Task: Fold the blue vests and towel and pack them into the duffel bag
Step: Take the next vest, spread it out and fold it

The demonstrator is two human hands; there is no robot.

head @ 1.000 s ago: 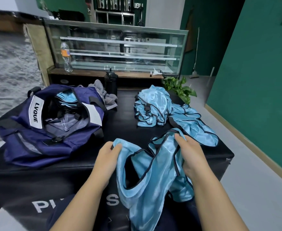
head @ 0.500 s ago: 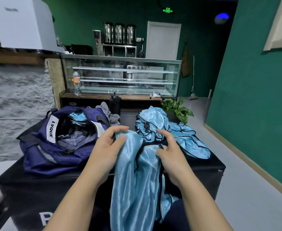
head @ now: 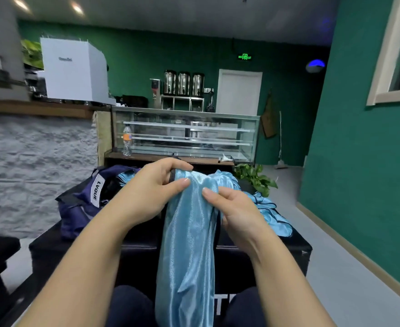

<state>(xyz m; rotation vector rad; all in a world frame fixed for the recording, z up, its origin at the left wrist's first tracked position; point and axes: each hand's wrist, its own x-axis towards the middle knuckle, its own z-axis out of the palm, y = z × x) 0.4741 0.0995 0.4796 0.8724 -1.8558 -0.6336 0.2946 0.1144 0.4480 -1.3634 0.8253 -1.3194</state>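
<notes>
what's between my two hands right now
In the head view, the top of the blue vest: left hand and right hand pinch it from either side.

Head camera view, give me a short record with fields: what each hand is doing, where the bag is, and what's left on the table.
left hand: pinches the top edge of the held blue vest
right hand: grips the same vest from the other side, near its top
held vest: lifted, hanging down in front of the black table, not yet folded
duffel bag: navy, open, on the table's left side, blue fabric showing inside
vest pile: loose, on the table's right side
plant: behind the table
</notes>
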